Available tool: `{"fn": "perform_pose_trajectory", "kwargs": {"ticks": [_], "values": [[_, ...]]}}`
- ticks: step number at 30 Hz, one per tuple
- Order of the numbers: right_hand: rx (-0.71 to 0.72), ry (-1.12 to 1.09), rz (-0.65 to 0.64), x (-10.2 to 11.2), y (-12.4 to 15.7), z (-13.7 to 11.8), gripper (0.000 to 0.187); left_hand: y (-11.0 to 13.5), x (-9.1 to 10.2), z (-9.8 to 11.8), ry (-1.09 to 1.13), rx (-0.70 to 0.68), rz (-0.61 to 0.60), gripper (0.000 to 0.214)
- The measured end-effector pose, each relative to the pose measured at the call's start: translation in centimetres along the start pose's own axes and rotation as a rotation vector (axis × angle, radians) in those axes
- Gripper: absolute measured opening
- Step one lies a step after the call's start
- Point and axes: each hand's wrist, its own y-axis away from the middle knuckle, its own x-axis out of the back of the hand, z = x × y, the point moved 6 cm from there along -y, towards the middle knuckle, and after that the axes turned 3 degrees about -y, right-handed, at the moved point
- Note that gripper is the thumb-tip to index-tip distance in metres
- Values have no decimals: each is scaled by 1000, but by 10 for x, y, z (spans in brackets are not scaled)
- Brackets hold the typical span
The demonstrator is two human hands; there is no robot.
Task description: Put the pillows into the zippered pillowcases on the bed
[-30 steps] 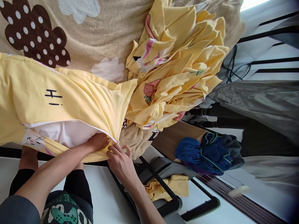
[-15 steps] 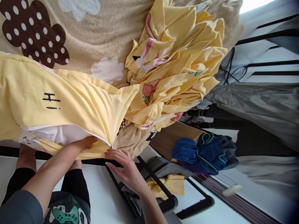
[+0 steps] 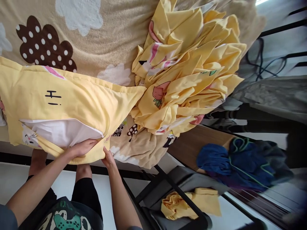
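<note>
A yellow pillowcase printed with "Hi" and cartoon rabbits lies across a beige cloud-pattern blanket. A white pillow shows through its open edge. My left hand lies on the lower yellow flap by the opening, fingers stretched out along the cloth. My right hand pinches the yellow edge near the opening's end, thumb and fingers closed on the fabric. A crumpled yellow sheet with carrot and rabbit prints is heaped to the right.
A blue garment lies on a wooden surface at right. Below is a black frame holding a yellow cloth. Dark cables and grey fabric are at far right. My legs in black shorts are at the bottom.
The camera view shifted. My right hand moved left and took hold of the pillowcase edge. My left hand slid slightly left along the opening.
</note>
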Motion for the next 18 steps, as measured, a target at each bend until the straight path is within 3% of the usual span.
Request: {"fn": "perform_pose_trajectory", "kwargs": {"ticks": [2,4,6,9,12,14,15,17,18], "values": [[19,25,49,18,2,-11,63,39,21,1,-212,72,-18,59],[69,85,148,47,4,-28,61,80,47,1,-589,152,-2,51],[132,180,267,75,6,-47,60,116,72,11,-900,126,70,37],[202,361,425,103,9,-68,52,157,98,47,-1066,-172,300,25],[225,498,476,110,8,-78,50,190,133,69,-1156,-345,749,14],[220,543,441,106,4,-82,51,208,165,52,-1133,-265,1080,8],[218,551,417,103,2,-85,51,217,183,34,-1050,-194,1231,19],[235,535,376,93,-5,-95,55,232,217,-20,-718,-45,1477,46],[256,512,362,86,-10,-102,61,236,231,-53,-482,16,1536,56]]}}
